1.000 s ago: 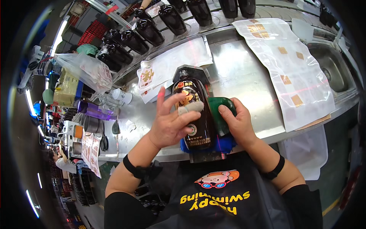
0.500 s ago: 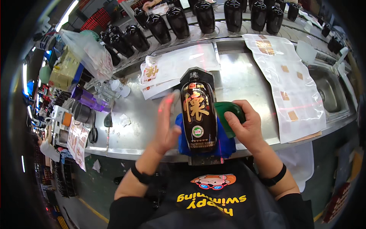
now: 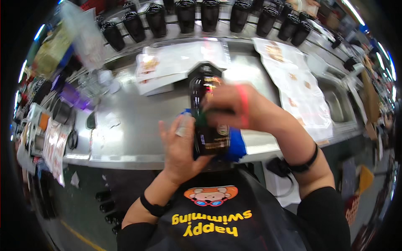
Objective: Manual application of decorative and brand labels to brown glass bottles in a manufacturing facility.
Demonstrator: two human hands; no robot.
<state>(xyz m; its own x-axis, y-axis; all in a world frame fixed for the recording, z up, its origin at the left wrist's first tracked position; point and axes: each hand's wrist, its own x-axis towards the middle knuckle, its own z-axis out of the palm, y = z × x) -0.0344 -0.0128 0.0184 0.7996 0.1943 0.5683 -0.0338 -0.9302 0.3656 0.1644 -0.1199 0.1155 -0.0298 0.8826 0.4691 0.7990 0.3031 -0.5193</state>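
The glossy dark-brown glass bottle with gold lettering lies on its back, neck away from the person, in a dark angular cradle at the near edge of the brushed stainless-steel bench; the cradle presumably stops a rounded body from rolling. A crumpled blue cloth shows beside the bottle's lower end, likely as padding against scratches. The left hand is spread, fingers apart, against the bottle's lower left side, thumb across toward its base, a hold judged to be bracing rather than gripping. One finger wears a pale wrap. The right hand, blurred, is over the bottle's front, its fingers appearing clamped on a flat dark-green tool; whether the tool's edge touches the glass cannot be determined. A white sheet with gold patches lies to the right, apparently within easy reach. Upright dark bottles stand behind the bench, seemingly kept clear of the working area.
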